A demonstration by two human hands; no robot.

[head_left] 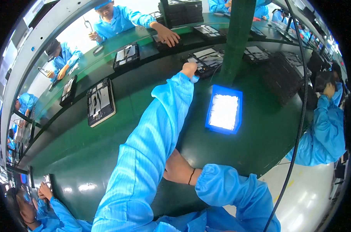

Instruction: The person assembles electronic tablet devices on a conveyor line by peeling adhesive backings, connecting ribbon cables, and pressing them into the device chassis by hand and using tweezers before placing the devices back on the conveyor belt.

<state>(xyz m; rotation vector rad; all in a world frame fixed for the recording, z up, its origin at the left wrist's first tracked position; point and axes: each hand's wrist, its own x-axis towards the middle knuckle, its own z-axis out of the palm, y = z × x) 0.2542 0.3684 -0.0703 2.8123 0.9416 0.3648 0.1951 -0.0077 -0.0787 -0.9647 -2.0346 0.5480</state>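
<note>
My left arm stretches far across the green table, and my left hand (189, 69) is at the near left corner of a black tray (206, 60) carrying an opened electronic device with pale panels and dark cables. The back of that hand looks rounded. Its fingers are hidden, so whether it grips the tray cannot be told. Below the left sleeve, close to my body, lies my right hand (179, 168), with a dark band at the wrist. The left sleeve covers its fingers and anything in them. Right of my left arm stands a blue bin (240, 112) with overexposed white contents.
An opened tablet-like device (100, 101) lies on the left of the table (78, 154). Black trays with devices line the far strip, where a co-worker's hand (167, 35) touches one. A green post (237, 42), stacked black trays (281, 77) and a hanging black cable (299, 127) are rightward.
</note>
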